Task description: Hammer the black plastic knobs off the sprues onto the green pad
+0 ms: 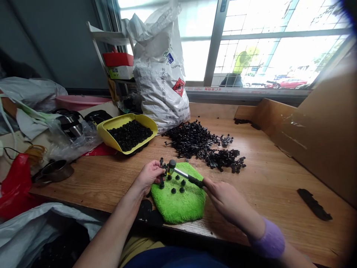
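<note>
My left hand [151, 175] pinches a black moulded part with knobbed ends [162, 172] above the left side of a bright green fluffy cloth [181, 208]. In my right hand [223, 195] is a small mallet [182, 173], gripped by its black handle, with a silver shaft and a dark rounded head. The mallet's head is right beside the part in my left hand; whether they touch I cannot tell. Several small black round pieces [182, 190] lie loose on the cloth below the mallet.
Behind the cloth is a heap of black moulded parts [192, 139]. A yellow scoop-shaped tray [102, 130] of small black pieces stands left of a tall white sack [161, 85]. A metal pot [57, 172] sits at the left; a flat black strip [314, 204] lies at the right.
</note>
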A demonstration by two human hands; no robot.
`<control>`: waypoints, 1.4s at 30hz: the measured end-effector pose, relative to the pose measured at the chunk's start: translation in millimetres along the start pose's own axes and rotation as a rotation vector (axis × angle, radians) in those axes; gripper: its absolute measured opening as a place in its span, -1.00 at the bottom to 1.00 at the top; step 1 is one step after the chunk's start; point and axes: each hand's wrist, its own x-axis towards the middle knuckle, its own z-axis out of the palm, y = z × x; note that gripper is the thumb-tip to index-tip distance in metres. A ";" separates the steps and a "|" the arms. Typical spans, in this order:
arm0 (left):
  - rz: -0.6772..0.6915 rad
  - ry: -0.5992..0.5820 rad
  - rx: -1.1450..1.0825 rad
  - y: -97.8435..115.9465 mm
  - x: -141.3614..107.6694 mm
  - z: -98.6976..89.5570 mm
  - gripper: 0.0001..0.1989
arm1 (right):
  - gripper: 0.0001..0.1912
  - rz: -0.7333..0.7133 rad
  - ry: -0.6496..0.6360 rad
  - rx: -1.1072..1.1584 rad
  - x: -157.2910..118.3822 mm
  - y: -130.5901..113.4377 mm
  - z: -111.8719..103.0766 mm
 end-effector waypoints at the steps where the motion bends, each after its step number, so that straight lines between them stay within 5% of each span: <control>1: -0.001 -0.004 -0.002 0.1 0.1 0.0 -0.72 | -0.77 -0.008 0.033 0.026 0.5 -0.3 -0.4; 17: 0.002 -0.025 0.064 -0.6 3.8 -2.7 -0.71 | -0.78 0.035 0.040 0.015 1.6 -2.2 -1.2; 29: -0.051 -0.343 0.121 11.0 12.6 -6.1 -0.63 | -0.71 0.088 0.190 0.366 -30.5 35.0 -0.1; 42: -0.059 -0.359 0.186 12.3 9.0 -2.8 -0.62 | -0.70 0.163 0.207 0.402 -39.8 34.5 2.8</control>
